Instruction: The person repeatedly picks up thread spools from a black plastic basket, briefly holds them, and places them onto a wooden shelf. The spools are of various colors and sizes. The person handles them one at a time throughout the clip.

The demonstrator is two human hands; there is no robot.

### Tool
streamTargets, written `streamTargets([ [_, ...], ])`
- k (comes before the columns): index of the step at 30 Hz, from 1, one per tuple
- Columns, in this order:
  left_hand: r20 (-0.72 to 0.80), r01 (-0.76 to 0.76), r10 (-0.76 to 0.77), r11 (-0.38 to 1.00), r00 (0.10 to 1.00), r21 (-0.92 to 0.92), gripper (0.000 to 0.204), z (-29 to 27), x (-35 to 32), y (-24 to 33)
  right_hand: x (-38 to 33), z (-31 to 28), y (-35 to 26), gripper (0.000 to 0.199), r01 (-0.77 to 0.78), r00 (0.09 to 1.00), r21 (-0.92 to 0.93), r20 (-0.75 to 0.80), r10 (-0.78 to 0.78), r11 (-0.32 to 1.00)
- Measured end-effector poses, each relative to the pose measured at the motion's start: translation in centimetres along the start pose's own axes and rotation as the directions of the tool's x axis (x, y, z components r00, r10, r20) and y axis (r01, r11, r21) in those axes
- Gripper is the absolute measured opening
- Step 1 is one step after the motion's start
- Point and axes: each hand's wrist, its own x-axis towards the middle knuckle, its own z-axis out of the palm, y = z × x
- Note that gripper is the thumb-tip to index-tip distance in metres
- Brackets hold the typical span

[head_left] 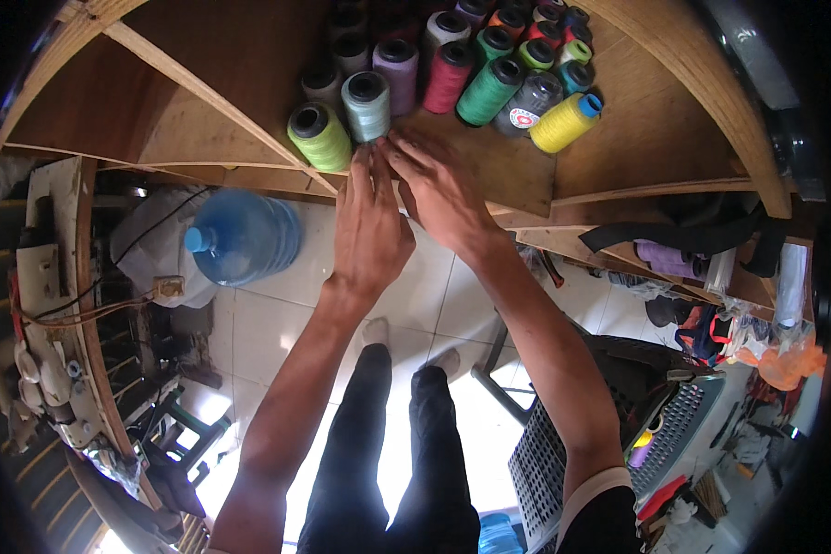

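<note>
"Where's the pale blue spool (367,109)?"

"Top of the frame, left of centre, upright near the front edge of the shelf (517,175)."

"And the hands?"

"Both at its foot. The left hand (375,226) has its fingers drawn together and pointing up; the right hand (443,194) is bent inward, fingertips beside the left's. I can't tell whether either pinches the spool or merely touches it."

"How far along does it look?"

"Well along, I'd judge, if the rows are what counts. The lime spool (321,138) stands just left, the purple spool (395,76) behind, and more run back to the top edge."

"What's left?"

"Perhaps settling the pale blue one. The yellow spool (566,123), upper right, slants more than its neighbours; tipped or bent by the lens, I can't say."

"Further out?"

"A water jug (254,238) on the floor, left of centre."
</note>
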Motion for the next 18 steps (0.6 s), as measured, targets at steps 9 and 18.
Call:
streamTargets([
  [9,-0.054,-0.063,0.072,0.987,0.996,0.151,0.064,0.1,-0.4,0.1,-0.4,0.2,-0.7,0.043,-0.066,0.995,0.117,-0.064,0.074,0.991],
  [18,0.199,0.132,-0.101,0.98,0.975,-0.149,0.03,-1.2,-14.9,0.8,-14.8,-2.1,-11.4,0.017,-0.592,0.629,0.494,-0.21,0.748,0.636],
])
